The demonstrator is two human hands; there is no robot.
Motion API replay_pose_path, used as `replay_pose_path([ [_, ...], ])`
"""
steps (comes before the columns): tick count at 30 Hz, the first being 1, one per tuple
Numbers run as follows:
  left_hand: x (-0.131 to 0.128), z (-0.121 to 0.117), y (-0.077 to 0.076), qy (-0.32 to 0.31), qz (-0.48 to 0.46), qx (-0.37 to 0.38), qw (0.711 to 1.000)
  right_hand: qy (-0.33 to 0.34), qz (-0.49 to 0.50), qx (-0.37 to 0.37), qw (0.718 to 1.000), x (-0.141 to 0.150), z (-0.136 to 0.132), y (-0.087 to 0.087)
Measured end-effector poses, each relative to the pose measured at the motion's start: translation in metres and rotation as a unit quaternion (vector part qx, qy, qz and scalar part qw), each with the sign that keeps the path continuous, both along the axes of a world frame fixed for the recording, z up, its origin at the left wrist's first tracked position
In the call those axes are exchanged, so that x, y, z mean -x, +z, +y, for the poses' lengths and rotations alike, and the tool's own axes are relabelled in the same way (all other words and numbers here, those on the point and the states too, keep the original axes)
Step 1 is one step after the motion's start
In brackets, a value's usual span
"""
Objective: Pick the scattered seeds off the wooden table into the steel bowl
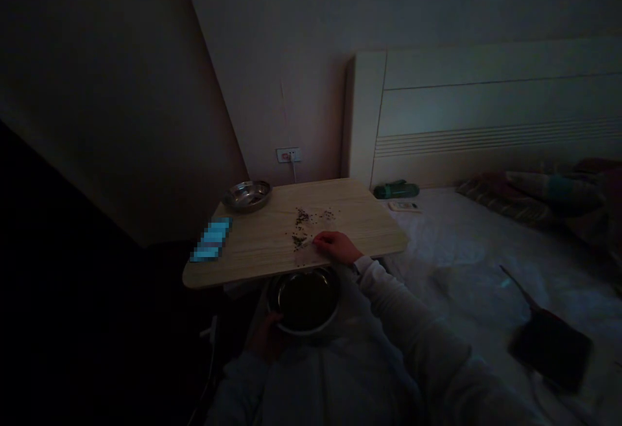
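Taking the middle of the bench as the dial and 12 as straight away from me, the bed (pixel 451 251) spreads from 2 to 5 o'clock, and the pale bench (pixel 257 245) runs lengthwise from 9 to 3. At 6, below its near edge, sits the round bowl (pixel 335 313), opening upward with no long axis; its contents look dark greenish, too dim to name. At 10 a shallower steel dish (pixel 241 197) stands on the bench, a little something dark inside. The lit phone (pixel 212 239) lies at 9, long axis from 7 to 1. My right hand (pixel 316 241), at 4, has its fingertips closed together beside the scattered bits (pixel 302 217); I can't tell whether they pinch one. My left hand (pixel 273 320) grips the bowl's rim at its 8 o'clock. The bits, smallest of all, straggle mainly from 12 to 6 across the bench's middle.
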State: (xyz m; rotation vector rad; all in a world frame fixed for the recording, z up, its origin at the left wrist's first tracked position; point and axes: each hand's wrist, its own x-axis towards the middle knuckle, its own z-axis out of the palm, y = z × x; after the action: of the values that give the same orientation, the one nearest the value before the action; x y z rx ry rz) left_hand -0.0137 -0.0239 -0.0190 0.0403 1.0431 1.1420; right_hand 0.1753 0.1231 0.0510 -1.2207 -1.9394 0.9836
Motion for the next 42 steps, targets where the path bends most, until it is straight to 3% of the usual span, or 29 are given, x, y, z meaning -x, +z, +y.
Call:
replay_pose_path([
  [4,0.0,0.002,-0.002,0.016,0.005,0.039,0.999,0.034,0.031,0.03,0.998,-0.001,-0.001,0.0],
  [9,-0.001,-0.001,0.008,0.014,0.004,0.005,1.0,0.053,0.069,0.052,0.995,-0.003,0.0,0.0],
  [18,-0.005,-0.002,0.015,0.026,0.014,0.017,0.999,-0.153,0.135,-0.05,0.978,-0.008,0.006,0.001],
  [23,-0.004,-0.003,0.014,0.031,0.019,0.012,0.999,-0.169,0.144,-0.058,0.973,-0.007,0.009,-0.003],
  [31,0.0,0.002,-0.004,0.03,0.022,0.024,0.999,-0.185,0.133,-0.049,0.973,-0.009,0.01,-0.002],
  [42,-0.004,-0.004,0.015,0.001,0.016,0.004,1.0,-0.181,0.189,-0.007,0.965,-0.01,0.011,-0.007],
])
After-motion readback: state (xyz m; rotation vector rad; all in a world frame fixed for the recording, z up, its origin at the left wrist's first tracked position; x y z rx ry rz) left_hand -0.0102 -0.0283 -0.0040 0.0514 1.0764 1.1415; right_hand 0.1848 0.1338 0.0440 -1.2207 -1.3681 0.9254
